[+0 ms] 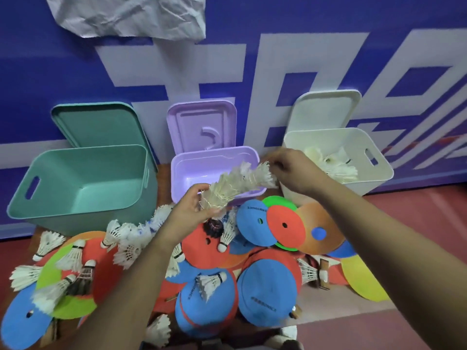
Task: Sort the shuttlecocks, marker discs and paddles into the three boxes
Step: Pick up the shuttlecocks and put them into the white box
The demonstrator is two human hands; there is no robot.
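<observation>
Head view, early stage: shuttlecocks (pixel 338 169) in white box (pixel 379 157), green box (pixel 83 152) and purple box (pixel 214 157) holding nothing. Above purple box, nested stack (pixel 237 185), left grip (pixel 192 210) curled round its base, right grip (pixel 290 170) pinching its top; marker discs (pixel 285 226) and paddles (pixel 324 274) unsorted below.

Left hand (pixel 190 213) and right hand (pixel 293 170) bare; both forearms bare down to the lower frame edge.
</observation>
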